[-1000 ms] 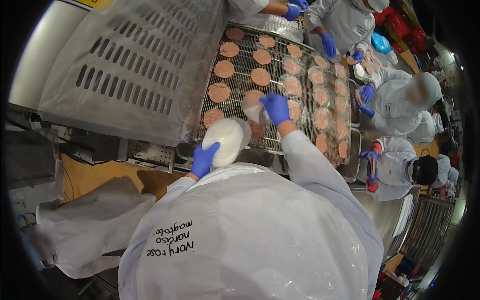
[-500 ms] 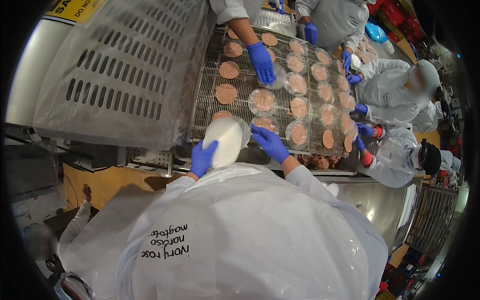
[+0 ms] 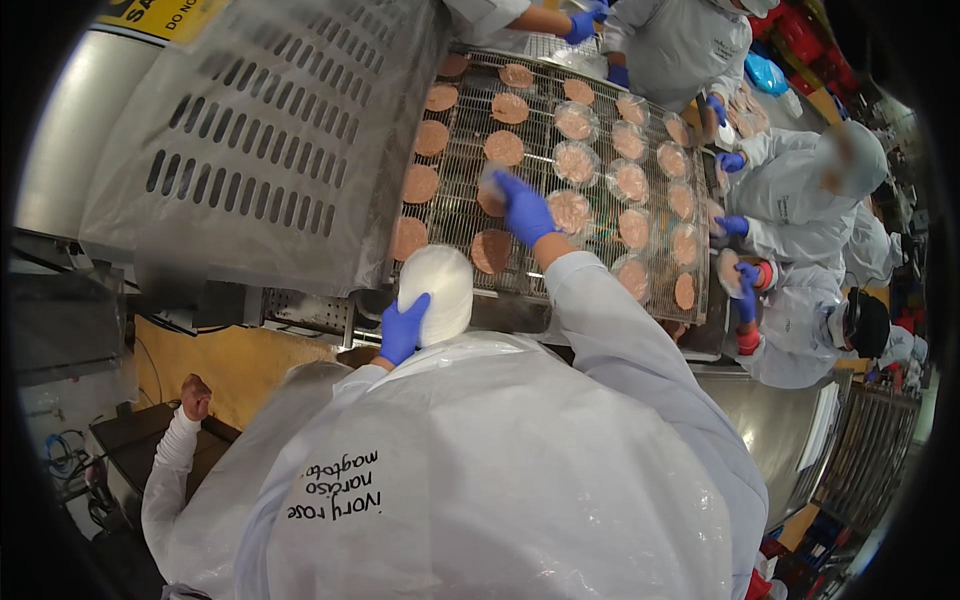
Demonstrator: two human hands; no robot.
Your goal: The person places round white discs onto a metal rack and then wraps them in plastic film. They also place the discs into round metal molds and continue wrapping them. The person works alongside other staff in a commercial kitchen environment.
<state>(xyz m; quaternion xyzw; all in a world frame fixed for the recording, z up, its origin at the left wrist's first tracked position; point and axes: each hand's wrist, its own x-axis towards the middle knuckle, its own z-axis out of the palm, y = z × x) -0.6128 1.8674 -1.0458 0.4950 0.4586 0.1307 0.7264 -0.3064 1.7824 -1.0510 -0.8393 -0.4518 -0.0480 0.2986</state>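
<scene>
My left hand [image 3: 403, 328] is closed around a stack of round white film sheets [image 3: 440, 290] by the near edge of a wire mesh conveyor. My right hand [image 3: 526, 210] reaches out over the belt. Its fingers pinch a clear round sheet [image 3: 491, 181], partly blurred, at a pink ground-meat patty [image 3: 490, 203] that is partly hidden beneath. A bare patty [image 3: 491, 251] lies closer to me, and another bare one [image 3: 503, 148] lies just beyond. To the right of my hand, patties such as this one [image 3: 569, 211] have clear sheets on them.
A slotted metal cover [image 3: 250, 150] under plastic stands left of the belt [image 3: 465, 150]. Across the belt a co-worker's gloved hand [image 3: 582, 27] is drawn back. Co-workers line the right end; one gloved hand [image 3: 746, 290] there holds a sheet-covered patty [image 3: 730, 272].
My right hand has moved from beside the stack out over the belt with a sheet. The patties have shifted right, with more bare ones showing at left. The far co-worker's hand has withdrawn.
</scene>
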